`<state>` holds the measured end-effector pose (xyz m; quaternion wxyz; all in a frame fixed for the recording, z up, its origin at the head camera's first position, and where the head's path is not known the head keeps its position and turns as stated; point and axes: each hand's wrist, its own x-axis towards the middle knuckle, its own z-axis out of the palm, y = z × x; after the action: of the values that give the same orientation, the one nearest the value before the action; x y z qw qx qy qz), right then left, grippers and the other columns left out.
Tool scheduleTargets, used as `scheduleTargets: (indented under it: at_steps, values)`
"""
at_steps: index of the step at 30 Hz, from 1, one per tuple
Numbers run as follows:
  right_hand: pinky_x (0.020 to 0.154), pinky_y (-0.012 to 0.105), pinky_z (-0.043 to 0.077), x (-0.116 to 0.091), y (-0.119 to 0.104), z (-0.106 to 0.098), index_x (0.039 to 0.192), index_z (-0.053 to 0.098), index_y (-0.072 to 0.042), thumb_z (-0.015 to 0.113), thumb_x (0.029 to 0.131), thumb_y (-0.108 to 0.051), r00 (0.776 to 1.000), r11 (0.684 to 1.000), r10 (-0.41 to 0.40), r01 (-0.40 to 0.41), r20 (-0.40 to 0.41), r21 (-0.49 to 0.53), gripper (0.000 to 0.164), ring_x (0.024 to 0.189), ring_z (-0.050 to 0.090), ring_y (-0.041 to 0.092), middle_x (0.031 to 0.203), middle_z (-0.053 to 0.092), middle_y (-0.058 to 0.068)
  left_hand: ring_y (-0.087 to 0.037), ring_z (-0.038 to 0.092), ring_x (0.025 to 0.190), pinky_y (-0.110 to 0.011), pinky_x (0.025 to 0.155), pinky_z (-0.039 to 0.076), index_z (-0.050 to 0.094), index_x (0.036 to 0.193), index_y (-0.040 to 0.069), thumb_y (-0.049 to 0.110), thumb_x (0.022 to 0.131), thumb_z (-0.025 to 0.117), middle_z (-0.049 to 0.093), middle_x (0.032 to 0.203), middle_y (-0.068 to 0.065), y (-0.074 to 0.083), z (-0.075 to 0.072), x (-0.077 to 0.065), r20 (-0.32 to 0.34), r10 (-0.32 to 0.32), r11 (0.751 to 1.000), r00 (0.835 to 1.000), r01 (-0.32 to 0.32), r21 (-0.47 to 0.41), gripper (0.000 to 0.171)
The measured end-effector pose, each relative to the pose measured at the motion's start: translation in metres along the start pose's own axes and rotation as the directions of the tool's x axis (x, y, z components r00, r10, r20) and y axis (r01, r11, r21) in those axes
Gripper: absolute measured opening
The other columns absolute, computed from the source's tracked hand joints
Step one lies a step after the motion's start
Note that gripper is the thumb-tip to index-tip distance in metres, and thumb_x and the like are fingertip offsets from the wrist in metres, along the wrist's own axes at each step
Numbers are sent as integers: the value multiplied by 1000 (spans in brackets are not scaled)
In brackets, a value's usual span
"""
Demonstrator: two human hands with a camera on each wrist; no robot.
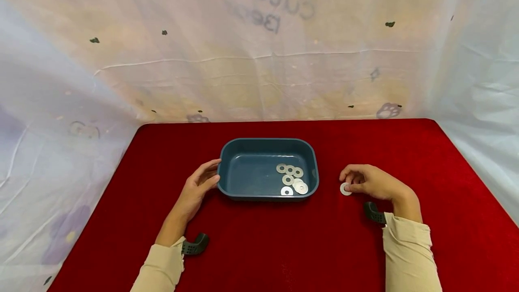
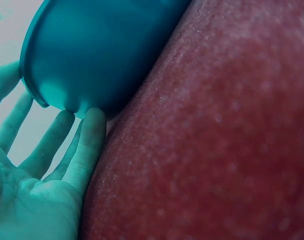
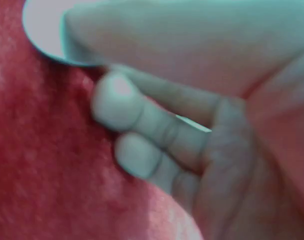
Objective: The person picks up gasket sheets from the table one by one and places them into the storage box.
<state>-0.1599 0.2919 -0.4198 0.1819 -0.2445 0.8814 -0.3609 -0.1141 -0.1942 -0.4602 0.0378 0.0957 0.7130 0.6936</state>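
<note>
My right hand (image 1: pixel 371 181) pinches a flat metal washer (image 1: pixel 345 189) between thumb and fingers, to the right of a blue-grey plastic tray (image 1: pixel 267 197). In the right wrist view the washer (image 3: pixel 39 30) shows at the top left, partly covered by the thumb, with the other fingers curled below. My left hand (image 1: pixel 197 187) rests its fingertips against the tray's left side. Its fingers (image 2: pixel 84 155) are spread and fairly straight at the tray wall (image 2: pixel 97 55). Several washers (image 1: pixel 288 180) lie in the tray's right part, some overlapping.
Red cloth (image 1: pixel 259 247) covers the table. A pale printed curtain (image 1: pixel 259 80) hangs behind its far edge and along both sides. Each wrist wears a dark strap-mounted device, such as the left one (image 1: pixel 196 244).
</note>
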Motion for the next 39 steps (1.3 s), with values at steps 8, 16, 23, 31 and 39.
scheduleTargets:
  at_steps: [8,16,23,31,39]
  values:
    - [69,21,49,3,6,3,117,70,-9,64,97,-14,979,994,100,-107,-175,-35,21,79,56,12,93,65,4,-12,57,121,-21,90,54,43,148,6,13,102,56,46,144,-18,0,0,1,5,0,1000,1000,0,9,49]
    - [67,21,49,4,6,2,123,67,-1,80,82,-11,983,990,111,-122,-147,-69,44,75,57,8,85,67,3,-12,57,121,-21,90,54,43,148,7,14,102,56,46,145,-17,1,0,0,3,-6,1000,1000,6,4,49]
    - [65,22,47,6,3,1,122,69,-3,80,82,-15,977,981,125,-148,-171,-128,43,73,56,8,80,67,-1,-12,57,122,-21,90,54,43,148,7,14,101,57,46,145,-18,0,-1,0,-5,-16,1000,1000,16,-11,50]
    - [65,22,46,5,2,0,118,72,-10,80,84,-24,965,974,142,-176,-218,-145,39,76,54,12,82,63,0,-12,56,122,-21,90,54,42,149,7,14,101,57,46,145,-18,-1,-1,1,-2,-18,1000,1000,18,-7,50]
    - [62,22,44,1,-5,-4,117,72,-13,79,86,-26,953,984,88,-128,-289,-122,35,74,52,14,80,58,3,-12,57,121,-21,90,54,43,148,8,15,102,57,47,145,-17,-2,-2,0,-4,-20,1000,1000,20,-7,49]
